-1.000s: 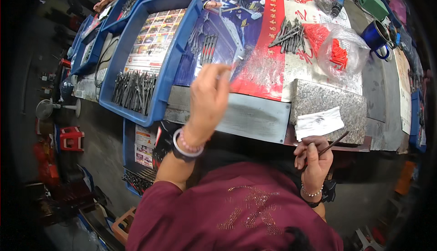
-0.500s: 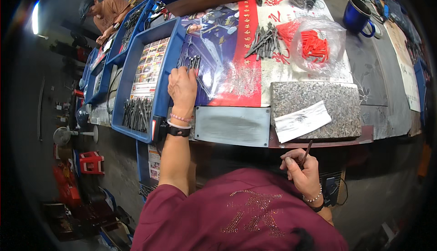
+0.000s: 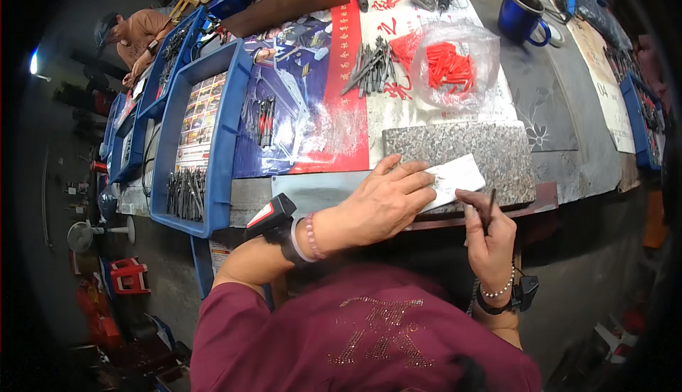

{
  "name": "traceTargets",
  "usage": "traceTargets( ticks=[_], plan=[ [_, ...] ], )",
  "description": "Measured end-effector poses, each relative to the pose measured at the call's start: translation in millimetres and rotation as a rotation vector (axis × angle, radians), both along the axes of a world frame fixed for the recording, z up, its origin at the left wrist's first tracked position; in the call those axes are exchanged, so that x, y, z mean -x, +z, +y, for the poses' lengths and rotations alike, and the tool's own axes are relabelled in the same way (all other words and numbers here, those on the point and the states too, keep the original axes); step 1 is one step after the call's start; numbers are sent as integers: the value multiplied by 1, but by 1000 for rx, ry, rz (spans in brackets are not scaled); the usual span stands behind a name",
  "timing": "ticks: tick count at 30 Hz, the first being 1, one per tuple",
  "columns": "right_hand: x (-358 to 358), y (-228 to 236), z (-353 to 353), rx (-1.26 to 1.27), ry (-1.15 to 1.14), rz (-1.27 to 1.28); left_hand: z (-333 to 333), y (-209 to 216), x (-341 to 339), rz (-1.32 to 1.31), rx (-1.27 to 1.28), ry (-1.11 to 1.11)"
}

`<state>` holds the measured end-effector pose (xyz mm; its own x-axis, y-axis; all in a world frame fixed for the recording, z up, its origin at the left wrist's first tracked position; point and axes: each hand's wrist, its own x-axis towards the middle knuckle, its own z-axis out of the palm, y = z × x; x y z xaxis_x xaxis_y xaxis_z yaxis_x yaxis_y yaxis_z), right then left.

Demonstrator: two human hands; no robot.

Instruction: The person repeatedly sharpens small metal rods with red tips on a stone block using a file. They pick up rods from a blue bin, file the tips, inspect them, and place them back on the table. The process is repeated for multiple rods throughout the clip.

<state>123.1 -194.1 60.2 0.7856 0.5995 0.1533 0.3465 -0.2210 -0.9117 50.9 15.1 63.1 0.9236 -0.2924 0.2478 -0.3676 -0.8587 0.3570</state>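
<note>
My left hand [image 3: 391, 200] lies palm down at the front of the speckled stone slab [image 3: 490, 140]. Its fingers stretch over the left end of a white folded sheet [image 3: 462, 175] with grey smudges; the thumb is partly out of sight. My right hand [image 3: 490, 239] is closed round a thin dark rod [image 3: 491, 204], held upright near the sheet's right front corner. Left of the slab, several dark rods with some red parts [image 3: 266, 122] lie on the glossy poster [image 3: 348, 108].
A blue tray [image 3: 231, 158] holding dark rods [image 3: 187, 193] stands at the left. Farther back lie a pile of metal rods [image 3: 373, 65], a clear bag of red sleeves [image 3: 449, 65] and a blue mug [image 3: 522, 15]. Another person [image 3: 135, 37] sits at the far left.
My left hand has left the rods beside the blue tray and come right and nearer, onto the white sheet. My right hand has risen to the slab's front edge, still holding the thin rod.
</note>
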Motion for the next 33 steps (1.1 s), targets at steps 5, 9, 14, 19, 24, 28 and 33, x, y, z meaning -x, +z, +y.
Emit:
traceTargets(
  ticks=[5, 9, 14, 19, 24, 28, 33],
  plan=[
    [1, 3, 3, 117, 36, 38, 29, -5, -16, -39, 93, -88],
    [6, -5, 2, -34, -25, 152, 68, -12, -39, -297, 306, 263],
    [8, -18, -4, -197, -83, 292, 135, -25, -89, -14, 48, 905],
    [10, -22, -8, -158, -14, 255, 152, -47, -99, -20, -10, 963],
    [18, -15, 0, -129, 35, 295, 149, -50, -92, 46, 70, 889],
    [27, -3, 9, -73, 43, 271, 152, -48, -94, 169, 154, 807],
    [22, 22, 6, -34, 61, 148, 157, -34, -84, 109, 267, 810]
  ],
)
